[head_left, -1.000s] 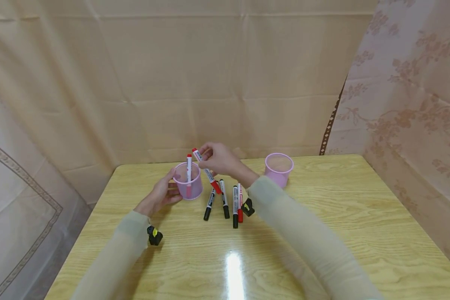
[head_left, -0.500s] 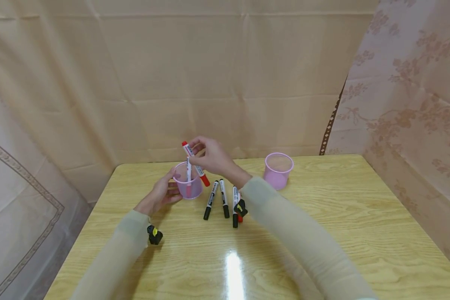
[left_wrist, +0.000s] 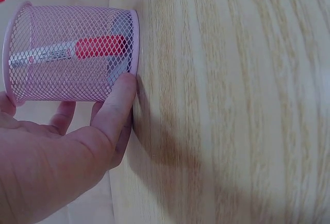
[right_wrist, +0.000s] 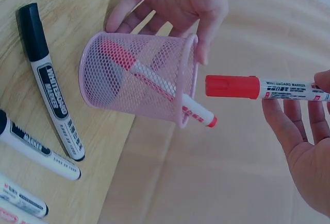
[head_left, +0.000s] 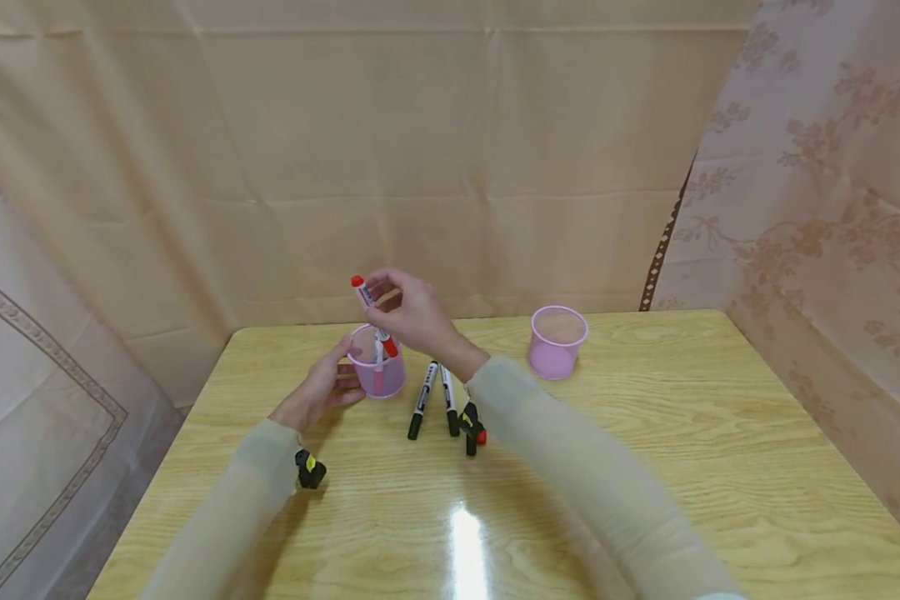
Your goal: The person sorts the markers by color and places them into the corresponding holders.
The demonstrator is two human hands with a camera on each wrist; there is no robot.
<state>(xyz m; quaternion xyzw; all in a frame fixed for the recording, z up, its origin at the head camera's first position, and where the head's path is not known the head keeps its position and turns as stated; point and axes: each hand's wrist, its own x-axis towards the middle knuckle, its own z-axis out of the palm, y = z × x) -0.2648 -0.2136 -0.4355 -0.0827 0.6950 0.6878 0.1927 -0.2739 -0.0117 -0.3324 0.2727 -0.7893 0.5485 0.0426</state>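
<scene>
My left hand point(head_left: 319, 390) holds the side of a pink mesh cup point(head_left: 381, 379), its fingers round the wall in the left wrist view point(left_wrist: 67, 147). One red-capped marker point(right_wrist: 154, 82) leans inside that cup, its cap end at the bottom. My right hand point(head_left: 417, 315) pinches a second red marker point(right_wrist: 283, 88) between thumb and fingers, tilted, with its red cap pointing down. In the right wrist view that cap is just outside the cup's rim, with a gap between them.
Black-capped markers point(head_left: 422, 400) and one partly hidden red-capped marker point(head_left: 482, 437) lie on the wooden table point(head_left: 390, 517), right of the held cup. A second pink mesh cup point(head_left: 553, 358) stands farther right. Behind the table hangs a beige cloth point(head_left: 450, 167).
My right hand has moved left with its marker, from above the table markers to above the held cup. The left hand and its cup have stayed in place.
</scene>
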